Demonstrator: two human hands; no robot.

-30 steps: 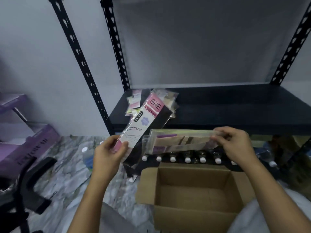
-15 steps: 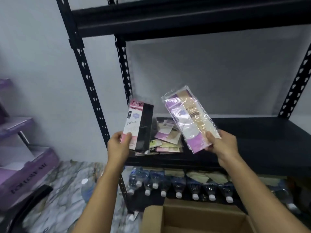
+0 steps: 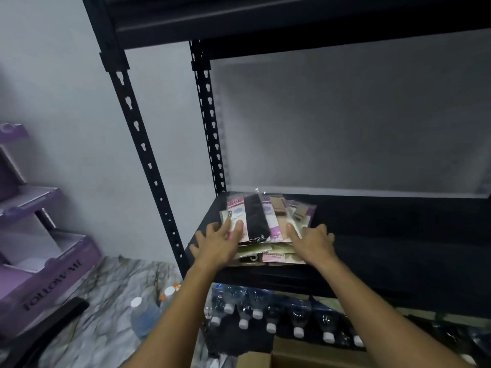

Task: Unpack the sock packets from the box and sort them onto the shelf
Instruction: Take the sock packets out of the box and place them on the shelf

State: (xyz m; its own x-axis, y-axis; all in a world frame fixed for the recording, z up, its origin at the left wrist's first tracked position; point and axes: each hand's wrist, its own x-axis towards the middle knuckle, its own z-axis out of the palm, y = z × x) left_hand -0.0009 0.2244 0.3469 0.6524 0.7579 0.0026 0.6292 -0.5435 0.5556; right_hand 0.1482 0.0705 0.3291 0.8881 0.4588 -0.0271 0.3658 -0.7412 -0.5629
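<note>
The left hand (image 3: 218, 243) lies flat with fingers spread, pressing the pink-and-black packet (image 3: 247, 221) onto the pile of sock packets (image 3: 265, 254); the right hand (image 3: 313, 241), fingers loosely extended and gripping nothing, touches the purple-edged packet (image 3: 276, 221) beside it; the pile sits at the shelf's (image 3: 398, 235) left end, so several packets look placed; only the box's (image 3: 292, 358) rim shows, contents hidden.
</note>
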